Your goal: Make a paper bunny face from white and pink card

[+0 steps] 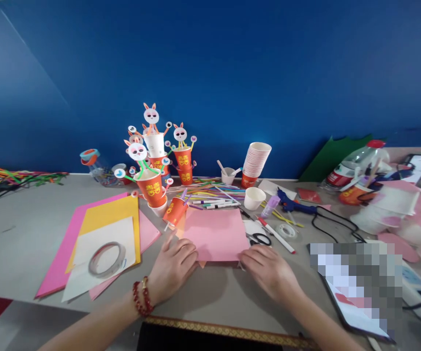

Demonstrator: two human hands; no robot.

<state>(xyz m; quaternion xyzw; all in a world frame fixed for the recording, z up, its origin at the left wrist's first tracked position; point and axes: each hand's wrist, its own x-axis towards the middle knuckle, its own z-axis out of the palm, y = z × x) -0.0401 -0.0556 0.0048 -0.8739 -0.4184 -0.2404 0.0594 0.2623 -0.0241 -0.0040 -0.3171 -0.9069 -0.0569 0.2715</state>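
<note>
A pink sheet of paper (214,236) lies on the table in front of me. My left hand (176,261), with red beaded bracelets at the wrist, grips its lower left corner with fingers curled. At the lower right corner, my right hand (267,270) pinches the sheet's edge. Just past my left hand an orange paper cup (176,211) leans on its side. Black-handled scissors (260,239) rest beyond my right fingers, partly hidden by the sheet and hand. A red-capped marker (278,236) is beside them.
Stacked cups with rabbit faces (151,187) stand at back left. Coloured paper (81,224) bears a tape roll (107,258). Pipe cleaners (210,187), a tall cup stack (256,163) and a blue glue gun (296,204) with a trailing cable are behind. A tablet (360,297) lies right.
</note>
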